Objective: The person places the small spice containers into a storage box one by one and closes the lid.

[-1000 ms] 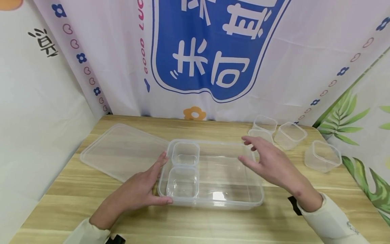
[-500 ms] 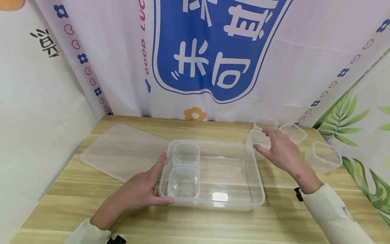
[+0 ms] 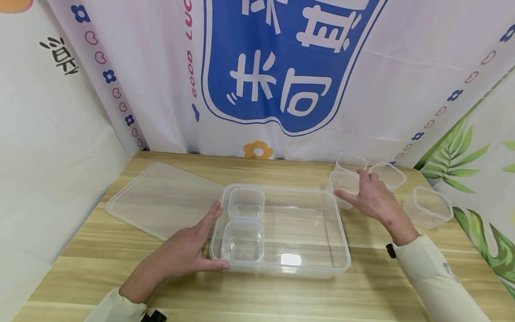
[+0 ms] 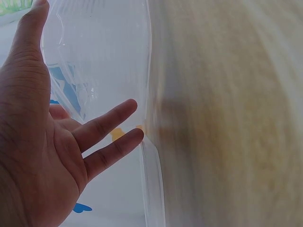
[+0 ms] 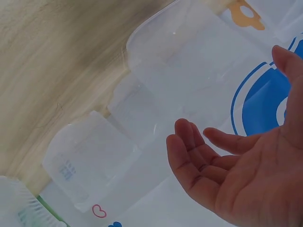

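Note:
A large clear plastic box (image 3: 339, 232) sits on the wooden table with two small clear square containers (image 3: 242, 257) inside its left end. My left hand (image 3: 181, 252) rests against the box's left side, thumb at the near corner and fingers spread; in the left wrist view the fingers (image 4: 106, 125) are extended. My right hand (image 3: 376, 199) hovers over a small clear container (image 3: 341, 197) just right of the box, thumb and fingers apart around its rim. In the right wrist view the fingers (image 5: 189, 163) are loosely bent with nothing between them.
Behind and right of my right hand stand more small clear containers (image 3: 428, 210), one (image 3: 388, 174) partly hidden by the fingers. A flat clear lid (image 3: 165, 197) lies left of the box, its right end near it. A printed cloth (image 3: 169, 129) hangs at the table's back edge.
My right hand has moved from above the box's right end rightward to the small container beside it. The left hand and the box stay nearly where they were.

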`<action>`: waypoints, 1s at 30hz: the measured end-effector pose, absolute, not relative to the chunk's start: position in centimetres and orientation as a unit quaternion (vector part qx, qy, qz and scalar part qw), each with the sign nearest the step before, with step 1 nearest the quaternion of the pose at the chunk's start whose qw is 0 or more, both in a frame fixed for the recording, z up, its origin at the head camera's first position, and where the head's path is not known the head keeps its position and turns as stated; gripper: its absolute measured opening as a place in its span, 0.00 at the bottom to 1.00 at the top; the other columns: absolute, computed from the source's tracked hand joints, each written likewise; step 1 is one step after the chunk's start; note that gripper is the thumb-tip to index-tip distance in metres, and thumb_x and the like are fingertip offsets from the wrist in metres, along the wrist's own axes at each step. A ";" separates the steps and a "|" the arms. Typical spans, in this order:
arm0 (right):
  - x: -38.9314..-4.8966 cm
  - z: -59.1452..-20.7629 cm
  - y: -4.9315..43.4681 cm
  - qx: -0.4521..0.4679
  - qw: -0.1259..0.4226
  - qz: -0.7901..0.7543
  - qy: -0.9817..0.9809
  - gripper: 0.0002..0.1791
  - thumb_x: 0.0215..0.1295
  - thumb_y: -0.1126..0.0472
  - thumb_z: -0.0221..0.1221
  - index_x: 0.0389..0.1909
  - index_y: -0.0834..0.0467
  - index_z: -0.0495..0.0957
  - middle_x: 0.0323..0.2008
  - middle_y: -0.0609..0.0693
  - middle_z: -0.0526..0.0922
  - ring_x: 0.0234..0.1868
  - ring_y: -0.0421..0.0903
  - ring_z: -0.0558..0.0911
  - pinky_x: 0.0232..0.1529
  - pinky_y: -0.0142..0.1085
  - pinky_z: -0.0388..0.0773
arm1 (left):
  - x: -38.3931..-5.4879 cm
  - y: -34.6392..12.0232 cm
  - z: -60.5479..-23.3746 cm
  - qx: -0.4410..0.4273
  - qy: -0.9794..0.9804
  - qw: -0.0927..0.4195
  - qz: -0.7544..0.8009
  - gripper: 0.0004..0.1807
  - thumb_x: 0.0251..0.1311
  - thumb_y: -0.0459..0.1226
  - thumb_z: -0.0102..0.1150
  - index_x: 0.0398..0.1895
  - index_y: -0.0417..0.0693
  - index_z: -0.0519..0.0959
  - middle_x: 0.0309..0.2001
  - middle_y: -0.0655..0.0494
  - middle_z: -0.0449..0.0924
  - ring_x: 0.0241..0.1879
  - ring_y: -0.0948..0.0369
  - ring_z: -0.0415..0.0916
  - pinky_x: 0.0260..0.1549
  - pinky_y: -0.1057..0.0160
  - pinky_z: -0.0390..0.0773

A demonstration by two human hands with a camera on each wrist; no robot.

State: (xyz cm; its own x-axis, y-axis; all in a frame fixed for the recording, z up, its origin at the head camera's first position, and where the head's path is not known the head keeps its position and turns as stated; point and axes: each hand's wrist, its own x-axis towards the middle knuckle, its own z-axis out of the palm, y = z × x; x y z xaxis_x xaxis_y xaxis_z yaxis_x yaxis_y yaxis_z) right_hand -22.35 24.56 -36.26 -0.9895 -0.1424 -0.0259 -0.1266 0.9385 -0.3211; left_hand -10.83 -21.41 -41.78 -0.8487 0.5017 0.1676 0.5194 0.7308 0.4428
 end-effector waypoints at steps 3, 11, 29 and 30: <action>-22.5 -36.5 24.5 -0.062 0.028 -0.159 0.985 0.64 0.65 0.24 0.56 0.74 0.78 0.49 0.63 0.86 0.58 0.57 0.80 0.70 0.48 0.70 0.73 | -10.8 -21.4 -41.8 -0.274 -0.930 0.017 -0.244 0.72 0.49 0.74 0.64 0.84 0.45 0.39 0.81 0.47 0.51 0.57 0.45 0.79 0.52 0.46 0.81; -22.9 -37.1 24.6 -0.052 0.044 -0.164 0.984 0.68 0.64 0.23 0.55 0.74 0.81 0.46 0.63 0.87 0.55 0.57 0.80 0.69 0.51 0.69 0.73 | -10.8 -21.4 -41.7 -0.270 -0.931 0.017 -0.244 0.73 0.49 0.74 0.65 0.84 0.45 0.39 0.80 0.47 0.52 0.56 0.45 0.80 0.51 0.45 0.81; -23.3 -38.5 24.6 -0.028 0.062 -0.161 0.985 0.68 0.63 0.23 0.55 0.71 0.82 0.45 0.57 0.84 0.58 0.42 0.72 0.78 0.45 0.66 0.76 | -10.7 -21.4 -41.7 -0.272 -0.930 0.011 -0.248 0.72 0.49 0.74 0.65 0.84 0.45 0.39 0.80 0.45 0.51 0.60 0.42 0.76 0.53 0.44 0.80; -23.3 -38.5 24.5 -0.028 0.061 -0.162 0.984 0.67 0.64 0.24 0.55 0.71 0.82 0.45 0.57 0.84 0.58 0.42 0.71 0.78 0.46 0.65 0.76 | -10.7 -21.4 -41.7 -0.272 -0.930 0.011 -0.247 0.72 0.49 0.74 0.65 0.84 0.44 0.39 0.80 0.45 0.51 0.60 0.42 0.77 0.53 0.44 0.80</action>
